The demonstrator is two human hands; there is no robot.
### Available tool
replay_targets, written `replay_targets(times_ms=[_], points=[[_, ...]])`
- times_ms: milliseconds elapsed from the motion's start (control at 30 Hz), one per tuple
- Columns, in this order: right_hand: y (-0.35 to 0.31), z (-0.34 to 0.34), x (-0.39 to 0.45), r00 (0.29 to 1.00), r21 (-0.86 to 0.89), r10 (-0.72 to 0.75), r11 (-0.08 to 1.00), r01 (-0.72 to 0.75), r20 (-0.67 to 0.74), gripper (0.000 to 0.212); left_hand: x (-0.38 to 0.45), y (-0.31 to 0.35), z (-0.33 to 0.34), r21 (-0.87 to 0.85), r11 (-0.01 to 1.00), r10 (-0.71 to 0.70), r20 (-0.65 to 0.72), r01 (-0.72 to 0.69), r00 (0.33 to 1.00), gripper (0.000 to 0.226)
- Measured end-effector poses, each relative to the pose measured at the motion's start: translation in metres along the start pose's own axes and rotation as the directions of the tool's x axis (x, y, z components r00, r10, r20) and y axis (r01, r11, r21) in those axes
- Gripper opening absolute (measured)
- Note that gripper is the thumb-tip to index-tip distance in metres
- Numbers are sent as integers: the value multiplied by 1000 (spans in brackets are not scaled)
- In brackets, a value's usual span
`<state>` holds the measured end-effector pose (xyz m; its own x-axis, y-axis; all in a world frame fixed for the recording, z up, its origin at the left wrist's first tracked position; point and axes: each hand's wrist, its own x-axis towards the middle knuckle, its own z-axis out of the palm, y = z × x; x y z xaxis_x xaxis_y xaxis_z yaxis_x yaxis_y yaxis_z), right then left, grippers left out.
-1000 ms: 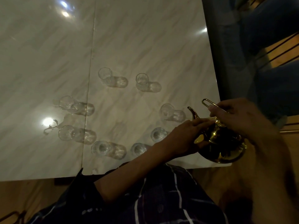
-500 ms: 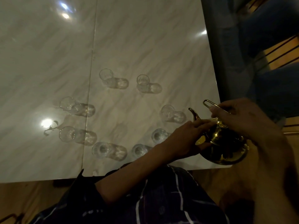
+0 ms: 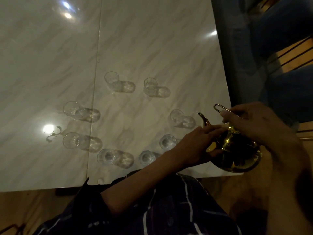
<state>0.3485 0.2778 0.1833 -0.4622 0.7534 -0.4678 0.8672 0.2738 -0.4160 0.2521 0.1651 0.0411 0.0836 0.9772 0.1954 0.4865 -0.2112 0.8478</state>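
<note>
The teapot is at the lower right of the frame, over the table's right edge; in the dim light I cannot tell whether it rests there or hangs. The right hand grips the handle. The left hand lays fairly straight fingers on the lid. To pour well, press the lid, swing the spout to the nearest glass, and tip slowly. The pot overhangs the edge. Open marble lies inside the ring of glasses and across the upper frame.
</note>
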Motion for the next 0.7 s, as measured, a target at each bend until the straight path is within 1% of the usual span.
replay_targets(times_ms=[200, 367, 467, 600, 700], points=[[-4, -1, -1, 1000, -20, 6, 1000, -6, 11, 18, 1, 0, 1, 16, 1000, -12, 9, 12, 1000, 64], [-4, -2, -2, 1000, -16, 3, 1000, -3, 0, 18, 1, -1, 1, 16, 1000, -4, 8, 4, 1000, 64], [-4, -3, -2, 1000, -23, 12, 1000, -12, -2, 24, 2, 0, 1, 19, 1000, -1, 9, 0, 1000, 65], [-4, -5, -2, 1000, -31, 7, 999, -6, 5, 20, 3, 1, 1, 15, 1000, 0, 9, 0, 1000, 65], [-3, -5, -2, 1000, -40, 18, 999, -18, 3, 21, 4, 0, 3, 24, 1000, -2, 10, 1, 1000, 65]])
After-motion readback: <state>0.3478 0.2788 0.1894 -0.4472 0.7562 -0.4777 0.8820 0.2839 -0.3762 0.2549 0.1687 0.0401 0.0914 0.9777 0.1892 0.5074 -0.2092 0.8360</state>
